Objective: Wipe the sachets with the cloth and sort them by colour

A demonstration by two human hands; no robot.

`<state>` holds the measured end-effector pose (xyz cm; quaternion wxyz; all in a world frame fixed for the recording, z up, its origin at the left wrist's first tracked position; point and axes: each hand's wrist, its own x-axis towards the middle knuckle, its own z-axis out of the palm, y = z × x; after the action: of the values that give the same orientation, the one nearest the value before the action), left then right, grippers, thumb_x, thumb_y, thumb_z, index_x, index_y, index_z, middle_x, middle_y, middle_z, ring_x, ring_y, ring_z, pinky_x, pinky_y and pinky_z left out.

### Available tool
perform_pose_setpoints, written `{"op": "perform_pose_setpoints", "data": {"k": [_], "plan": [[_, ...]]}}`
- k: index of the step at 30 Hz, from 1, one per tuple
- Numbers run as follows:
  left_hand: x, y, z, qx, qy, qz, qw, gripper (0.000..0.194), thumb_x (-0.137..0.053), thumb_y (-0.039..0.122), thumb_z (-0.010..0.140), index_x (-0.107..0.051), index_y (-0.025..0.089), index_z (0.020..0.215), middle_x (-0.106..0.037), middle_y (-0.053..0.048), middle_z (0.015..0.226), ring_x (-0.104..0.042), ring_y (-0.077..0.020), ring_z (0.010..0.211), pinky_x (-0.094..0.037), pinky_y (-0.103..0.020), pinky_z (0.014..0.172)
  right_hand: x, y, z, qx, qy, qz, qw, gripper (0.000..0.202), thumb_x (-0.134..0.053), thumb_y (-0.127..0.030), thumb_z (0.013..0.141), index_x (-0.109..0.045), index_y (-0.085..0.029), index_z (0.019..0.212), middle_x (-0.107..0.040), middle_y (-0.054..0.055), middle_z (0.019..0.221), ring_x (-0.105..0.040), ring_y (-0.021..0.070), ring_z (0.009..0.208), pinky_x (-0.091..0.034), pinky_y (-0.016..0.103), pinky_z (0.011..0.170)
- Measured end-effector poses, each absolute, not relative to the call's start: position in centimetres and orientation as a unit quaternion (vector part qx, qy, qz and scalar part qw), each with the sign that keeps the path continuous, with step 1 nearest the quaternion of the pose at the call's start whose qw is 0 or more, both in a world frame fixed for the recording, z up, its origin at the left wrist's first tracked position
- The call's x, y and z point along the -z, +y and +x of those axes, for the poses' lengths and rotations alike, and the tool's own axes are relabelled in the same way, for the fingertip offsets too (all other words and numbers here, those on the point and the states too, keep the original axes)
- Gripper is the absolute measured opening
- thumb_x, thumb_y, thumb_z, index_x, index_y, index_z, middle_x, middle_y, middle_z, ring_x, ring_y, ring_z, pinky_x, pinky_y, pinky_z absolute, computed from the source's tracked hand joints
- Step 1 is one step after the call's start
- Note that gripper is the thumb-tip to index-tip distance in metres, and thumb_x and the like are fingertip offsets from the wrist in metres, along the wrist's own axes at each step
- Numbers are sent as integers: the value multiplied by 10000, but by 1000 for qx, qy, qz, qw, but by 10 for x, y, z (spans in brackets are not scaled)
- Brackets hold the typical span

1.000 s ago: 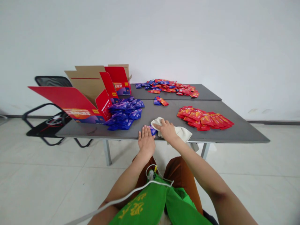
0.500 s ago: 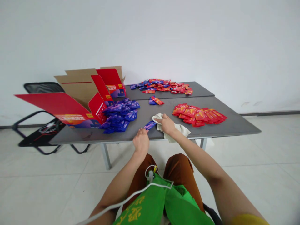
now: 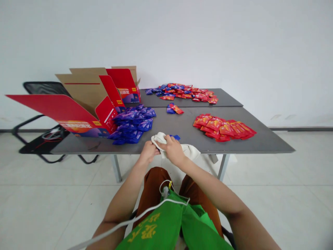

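My right hand (image 3: 173,150) is closed on a white cloth (image 3: 191,151) and presses it over a blue sachet (image 3: 176,137) near the table's front edge. Only the far end of that sachet shows past the cloth and fingers. Close beside it, my left hand (image 3: 149,151) is closed on the sachet's near end, touching the cloth. To the left lies a pile of blue sachets (image 3: 135,125). On the right, red sachets (image 3: 223,127) lie in overlapping rows. A red sachet (image 3: 177,109) rests partly over a blue sachet (image 3: 170,108) beyond my hands.
Open red cardboard boxes (image 3: 78,126) stand along the left side of the dark table (image 3: 179,125). A mixed heap of red and blue sachets (image 3: 186,92) lies at the back near the wall. A black folding chair (image 3: 39,146) stands at far left. A white cable crosses my green apron (image 3: 153,225).
My right hand has slid the cloth leftward along the blue sachet, up to my left hand. The sachet is now mostly covered. The view has shifted slightly.
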<state>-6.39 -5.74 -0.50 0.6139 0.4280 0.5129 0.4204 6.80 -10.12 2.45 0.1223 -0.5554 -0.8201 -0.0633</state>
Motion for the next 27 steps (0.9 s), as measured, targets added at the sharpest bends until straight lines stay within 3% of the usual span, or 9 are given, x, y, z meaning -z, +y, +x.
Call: {"op": "perform_pose_setpoints", "data": {"k": [3, 6, 9, 14, 22, 27], "plan": [[-2, -54, -68, -393, 499, 395, 664, 165, -494, 123, 868, -649, 77, 896, -693, -77, 673, -671, -161, 587, -565, -306, 630, -20, -91, 75, 47, -776, -623, 80, 553, -329, -192, 969, -288, -462, 1449, -448, 88, 1229, -464, 229, 1011, -415, 335, 821], [-8, -53, -70, -389, 500, 375, 677, 187, -461, 114, 892, -643, 74, 879, -690, -86, 666, -684, -177, 603, -576, -334, 642, -24, -80, 93, 31, -740, -670, 44, 553, -345, -183, 949, -336, -439, 1438, -457, 94, 1205, -488, 231, 1001, -430, 322, 800], [-11, -52, -70, -378, 505, 359, 688, 182, -466, 99, 881, -646, 71, 882, -693, -92, 658, -688, -183, 608, -580, -338, 646, -30, -80, 98, 42, -759, -650, 21, 544, -350, -188, 944, -356, -423, 1435, -449, 107, 1224, -494, 241, 1013, -434, 331, 811], [-9, -50, -70, -377, 494, 372, 690, 214, -469, 34, 821, -659, 77, 910, -696, -78, 636, -688, -170, 606, -580, -309, 666, -27, -103, 79, 55, -838, -540, 50, 552, -328, -197, 960, -285, -413, 1466, -420, 109, 1267, -484, 224, 1041, -420, 322, 869], [3, -57, -60, -444, 510, 346, 650, 258, -401, 141, 913, -630, 62, 1003, -693, -96, 723, -685, -180, 612, -588, -383, 669, -25, -82, 110, 10, -722, -691, 29, 553, -391, -161, 916, -429, -453, 1383, -473, 78, 1134, -551, 213, 935, -444, 290, 758], [3, -56, -61, -445, 524, 357, 632, 233, -444, 191, 895, -638, 96, 982, -684, -63, 677, -678, -183, 599, -587, -369, 632, -25, -95, 105, -8, -829, -554, 76, 602, -400, -114, 898, -394, -423, 1415, -468, 70, 1162, -520, 195, 1022, -425, 251, 807]]}}
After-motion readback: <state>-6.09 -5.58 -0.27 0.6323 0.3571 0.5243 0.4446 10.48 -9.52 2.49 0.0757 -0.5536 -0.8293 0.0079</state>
